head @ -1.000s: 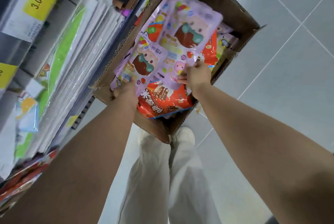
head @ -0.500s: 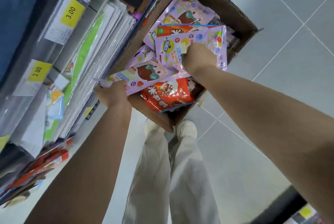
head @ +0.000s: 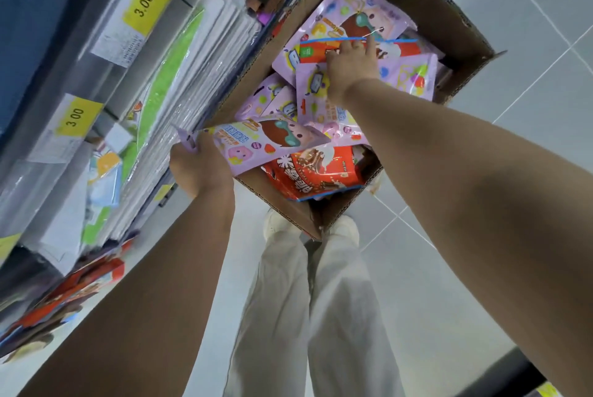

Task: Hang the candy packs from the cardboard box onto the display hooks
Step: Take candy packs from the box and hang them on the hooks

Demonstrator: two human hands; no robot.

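An open cardboard box stands on the floor by the shelving, filled with several purple and orange candy packs. My left hand grips a purple candy pack by its top edge at the box's near left corner, holding it above an orange pack. My right hand reaches deeper into the box, its fingers curled on the top edge of an orange pack that lies among purple packs. What the fingertips grasp is partly hidden. No display hooks are visible.
Shelving on the left holds flat wrapped packages and yellow 3.00 price tags. Red packs stick out lower left. My legs in pale trousers stand just before the box. Grey tiled floor lies to the right.
My left hand has lifted one purple pack toward the box's left corner. My right hand let go of the purple pack it held and reached farther in, onto the orange pack's edge.
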